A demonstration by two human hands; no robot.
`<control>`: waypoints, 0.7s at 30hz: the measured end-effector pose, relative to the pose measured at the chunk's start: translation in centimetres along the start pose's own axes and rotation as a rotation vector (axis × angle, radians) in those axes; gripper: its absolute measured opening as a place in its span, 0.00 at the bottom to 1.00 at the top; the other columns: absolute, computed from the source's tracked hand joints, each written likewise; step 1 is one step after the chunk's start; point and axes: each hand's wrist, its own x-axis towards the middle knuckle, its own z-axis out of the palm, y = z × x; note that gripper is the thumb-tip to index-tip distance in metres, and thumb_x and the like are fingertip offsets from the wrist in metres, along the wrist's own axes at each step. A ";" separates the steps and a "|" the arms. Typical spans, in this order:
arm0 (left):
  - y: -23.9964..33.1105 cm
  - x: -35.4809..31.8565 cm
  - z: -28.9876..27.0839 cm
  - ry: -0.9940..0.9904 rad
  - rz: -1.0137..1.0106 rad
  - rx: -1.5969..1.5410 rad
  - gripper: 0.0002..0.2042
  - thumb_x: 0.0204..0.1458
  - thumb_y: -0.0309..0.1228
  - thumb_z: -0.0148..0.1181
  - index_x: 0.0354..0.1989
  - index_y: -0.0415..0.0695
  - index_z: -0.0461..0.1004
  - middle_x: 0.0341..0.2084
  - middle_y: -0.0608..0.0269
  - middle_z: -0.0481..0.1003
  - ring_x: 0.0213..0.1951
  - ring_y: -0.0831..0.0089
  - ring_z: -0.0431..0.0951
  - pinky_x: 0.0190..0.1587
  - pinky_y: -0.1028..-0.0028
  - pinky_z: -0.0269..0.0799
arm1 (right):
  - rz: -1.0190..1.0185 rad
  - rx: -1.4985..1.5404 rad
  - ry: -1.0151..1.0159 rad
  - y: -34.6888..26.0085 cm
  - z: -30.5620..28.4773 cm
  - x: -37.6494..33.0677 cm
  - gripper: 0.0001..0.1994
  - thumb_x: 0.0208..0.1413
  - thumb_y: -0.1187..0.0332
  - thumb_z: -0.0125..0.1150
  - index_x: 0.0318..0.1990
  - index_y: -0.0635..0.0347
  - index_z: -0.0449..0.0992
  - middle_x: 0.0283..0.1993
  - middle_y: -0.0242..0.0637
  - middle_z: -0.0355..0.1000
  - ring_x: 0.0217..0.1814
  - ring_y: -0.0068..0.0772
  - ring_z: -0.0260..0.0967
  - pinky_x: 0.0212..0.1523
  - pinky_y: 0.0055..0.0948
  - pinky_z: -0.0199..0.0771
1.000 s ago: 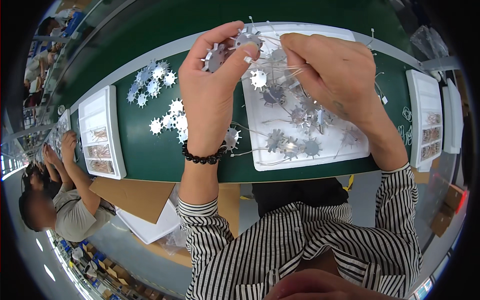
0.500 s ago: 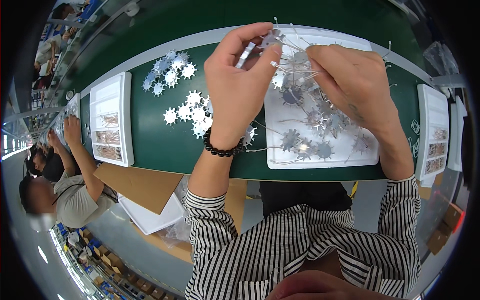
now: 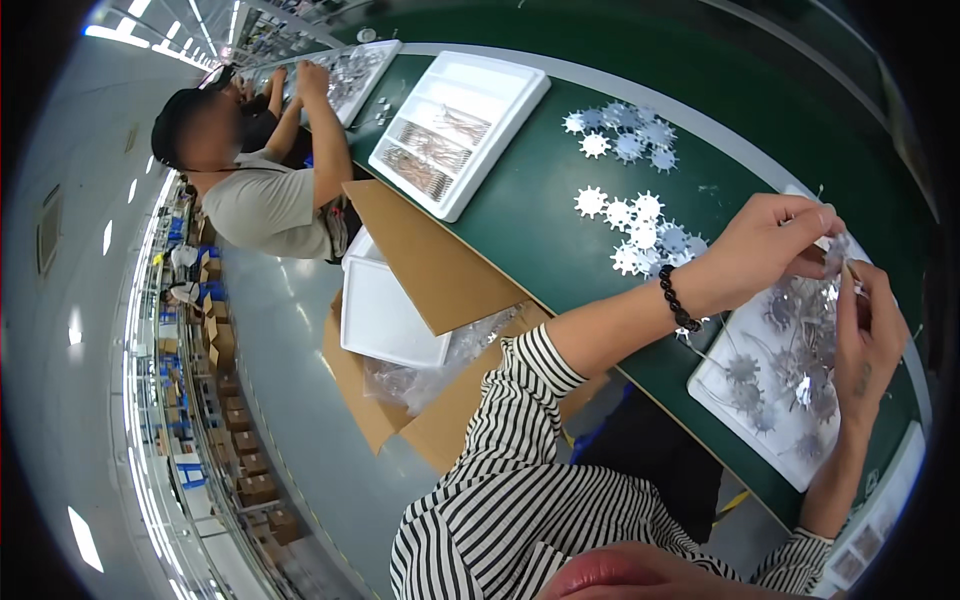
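View has swung left; left hand (image 3: 765,247) clamps its fingers on a disc (image 3: 836,254), probably steadying it; right hand's (image 3: 868,338) grip I can't tell.

Partly seen and indistinct items, bench and surroundings.
Small piece (image 3: 836,252), held in left hand (image 3: 775,245): mostly covered by fingers, outline blurred; grip of right hand (image 3: 870,320) on it unclear. White foam tray (image 3: 728,402): right side hidden behind right hand and forearm. Toothed metal discs (image 3: 742,368) therein: overlapping, number uncertain. Thin wires (image 3: 440,145), left: too fine to count. Second tray (image 3: 898,480), near right: cropped by lower edge, contents too small to identify. Striped shirt (image 3: 490,520): cropped below. Farther co-worker (image 3: 262,125): largely hidden behind nearer co-worker (image 3: 260,195).
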 end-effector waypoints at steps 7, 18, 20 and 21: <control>0.9 -0.2 -0.2 0.023 0.118 0.252 0.10 0.56 0.27 0.62 0.42 0.33 0.78 0.32 0.60 0.78 0.34 0.77 0.80 0.40 0.78 0.81 | 0.015 0.072 0.015 0.0 0.9 0.7 0.06 0.64 0.71 0.56 0.43 0.62 0.76 0.26 0.27 0.68 0.23 0.15 0.55 0.25 0.18 0.54; 3.0 -0.8 -0.8 0.066 0.614 0.727 0.06 0.50 0.24 0.68 0.35 0.37 0.80 0.28 0.64 0.81 0.30 0.82 0.79 0.34 0.82 0.73 | 0.122 0.290 0.098 -0.1 -0.5 0.9 0.21 0.72 0.60 0.41 0.57 0.67 0.73 0.47 0.43 0.76 0.50 0.29 0.72 0.57 0.29 0.69; 2.4 -1.4 -0.6 -0.093 0.562 0.721 0.06 0.49 0.24 0.68 0.35 0.37 0.80 0.28 0.63 0.81 0.31 0.80 0.80 0.36 0.81 0.75 | -0.041 0.253 0.101 -1.2 -0.1 0.5 0.20 0.72 0.61 0.41 0.57 0.66 0.73 0.51 0.44 0.76 0.52 0.30 0.71 0.58 0.29 0.67; 1.4 -0.8 -0.1 -0.104 0.612 0.702 0.07 0.47 0.24 0.70 0.33 0.37 0.81 0.27 0.65 0.81 0.29 0.81 0.80 0.35 0.80 0.76 | -0.031 0.250 0.073 -1.7 -0.7 0.1 0.20 0.72 0.62 0.41 0.57 0.66 0.74 0.51 0.43 0.76 0.53 0.29 0.71 0.59 0.26 0.66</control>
